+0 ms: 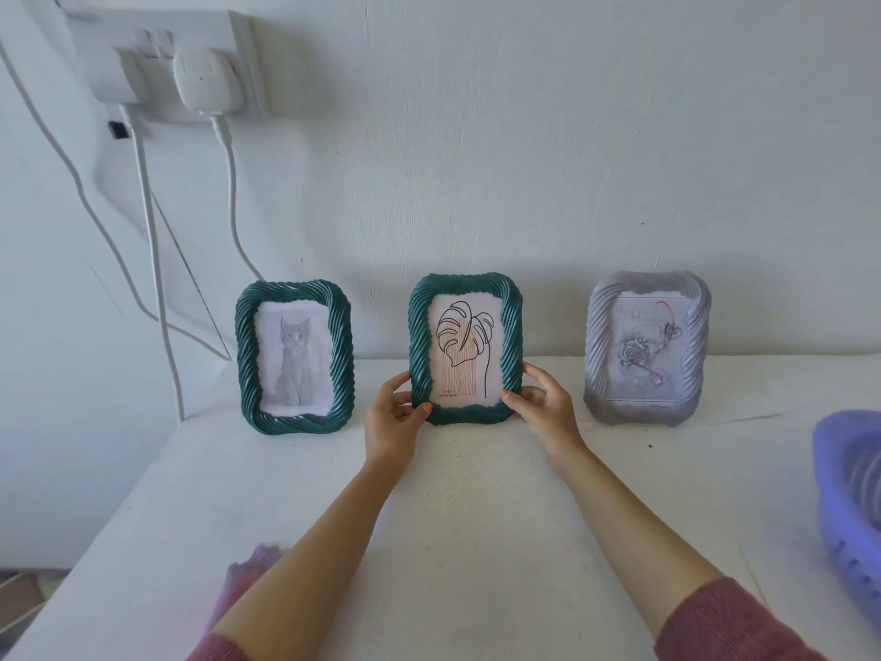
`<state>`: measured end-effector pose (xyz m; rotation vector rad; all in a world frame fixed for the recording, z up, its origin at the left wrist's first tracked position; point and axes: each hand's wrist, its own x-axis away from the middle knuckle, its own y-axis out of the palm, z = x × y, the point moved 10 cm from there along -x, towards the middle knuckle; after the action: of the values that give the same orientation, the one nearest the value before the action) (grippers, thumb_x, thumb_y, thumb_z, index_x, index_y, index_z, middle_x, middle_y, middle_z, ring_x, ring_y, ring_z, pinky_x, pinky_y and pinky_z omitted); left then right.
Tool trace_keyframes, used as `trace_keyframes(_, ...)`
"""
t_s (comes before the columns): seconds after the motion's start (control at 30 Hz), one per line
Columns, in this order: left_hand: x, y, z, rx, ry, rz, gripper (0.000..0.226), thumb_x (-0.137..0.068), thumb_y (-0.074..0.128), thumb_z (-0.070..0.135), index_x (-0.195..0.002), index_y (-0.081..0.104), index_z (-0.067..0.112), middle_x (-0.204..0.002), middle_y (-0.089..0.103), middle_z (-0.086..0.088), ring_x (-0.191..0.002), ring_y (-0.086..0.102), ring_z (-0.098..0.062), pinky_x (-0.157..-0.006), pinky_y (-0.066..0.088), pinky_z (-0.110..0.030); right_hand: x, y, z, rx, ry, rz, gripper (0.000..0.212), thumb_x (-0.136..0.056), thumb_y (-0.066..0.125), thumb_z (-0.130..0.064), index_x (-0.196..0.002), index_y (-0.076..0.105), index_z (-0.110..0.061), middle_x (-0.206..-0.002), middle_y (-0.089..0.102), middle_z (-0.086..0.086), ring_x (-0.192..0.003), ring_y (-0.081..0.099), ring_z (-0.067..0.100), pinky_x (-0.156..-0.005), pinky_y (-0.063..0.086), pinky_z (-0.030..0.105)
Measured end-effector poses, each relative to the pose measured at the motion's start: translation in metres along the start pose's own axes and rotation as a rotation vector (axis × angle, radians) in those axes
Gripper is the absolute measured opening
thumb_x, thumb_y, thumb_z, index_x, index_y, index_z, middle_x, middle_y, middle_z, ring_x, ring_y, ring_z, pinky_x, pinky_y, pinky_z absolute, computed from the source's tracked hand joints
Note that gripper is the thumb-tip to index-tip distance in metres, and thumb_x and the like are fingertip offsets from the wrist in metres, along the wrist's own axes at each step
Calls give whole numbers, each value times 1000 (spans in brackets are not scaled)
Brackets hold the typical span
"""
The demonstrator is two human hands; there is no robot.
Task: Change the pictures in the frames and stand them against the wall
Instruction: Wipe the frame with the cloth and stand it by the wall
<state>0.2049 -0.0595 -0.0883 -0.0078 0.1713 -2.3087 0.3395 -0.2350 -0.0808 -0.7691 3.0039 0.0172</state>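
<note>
Three frames stand upright against the white wall at the back of the table. The middle one is a green twisted frame [466, 288] with a line drawing of a leaf. My left hand [394, 417] grips its lower left corner and my right hand [543, 407] grips its lower right corner. To the left stands a second green frame [294, 412] with a grey kitten picture. On the right a silver-grey frame [646, 417] shows a rose picture. Neither hand touches those two frames.
The white table [476, 541] runs toward me, with its left edge dropping off. A purple plastic basket [848, 498] sits at the right edge. White plugs [207, 78] and cables [152, 260] hang on the wall at left. A purple-pink blurred object [252, 570] lies near my left forearm.
</note>
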Motion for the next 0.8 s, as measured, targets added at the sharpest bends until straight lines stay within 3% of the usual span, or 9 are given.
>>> trace_keyframes(0.17, 1, 0, 1, 1, -4, -9, 50, -85, 61, 1, -131, 47, 16, -99, 64, -4, -80, 62, -9, -65, 46, -12, 0, 0, 0, 20, 1, -3, 54, -83, 62, 1, -133, 44, -10, -100, 66, 10, -93, 64, 20, -77, 54, 19)
trace_keyframes(0.33, 3, -2, 2, 3, -5, -3, 51, -85, 61, 1, -132, 47, 16, -99, 64, -5, -81, 63, -12, -65, 46, -13, 2, 2, 0, 38, 4, -29, 55, -83, 62, -1, -134, 44, -11, -101, 66, 8, -92, 64, 17, -70, 54, 11)
trace_keyframes(0.5, 3, -3, 1, 2, -6, 1, 51, -85, 61, 1, -132, 47, 15, -98, 65, -5, -78, 63, -8, -57, 49, -6, 1, 2, 1, 52, 16, -40, 55, -83, 62, -1, -134, 44, -11, -101, 66, 9, -94, 64, 19, -77, 54, 19)
trace_keyframes(0.63, 4, -3, 0, -8, -20, 14, 51, -85, 63, 3, -132, 47, 14, -100, 66, -7, -81, 64, -12, -59, 49, -9, 0, 1, 3, 70, 31, -44, 56, -83, 64, -4, -134, 43, -12, -103, 66, 9, -96, 64, 20, -81, 54, 22)
trace_keyframes(0.73, 5, -4, 1, -24, -43, 28, 52, -84, 65, 9, -132, 45, 15, -105, 62, -4, -90, 61, -18, -66, 46, -14, 3, -10, 2, 89, 68, 44, 58, -85, 64, -16, -137, 39, -15, -102, 66, 11, -98, 63, 22, -90, 51, 33)
trace_keyframes(0.8, 7, -5, 1, -40, -72, 57, 53, -85, 65, 15, -133, 43, 17, -109, 56, -1, -95, 57, -18, -73, 47, -23, 12, -27, -15, 230, 2, 181, 52, -87, 62, -23, -134, 42, -12, -100, 64, 8, -92, 59, 18, -78, 46, 25)
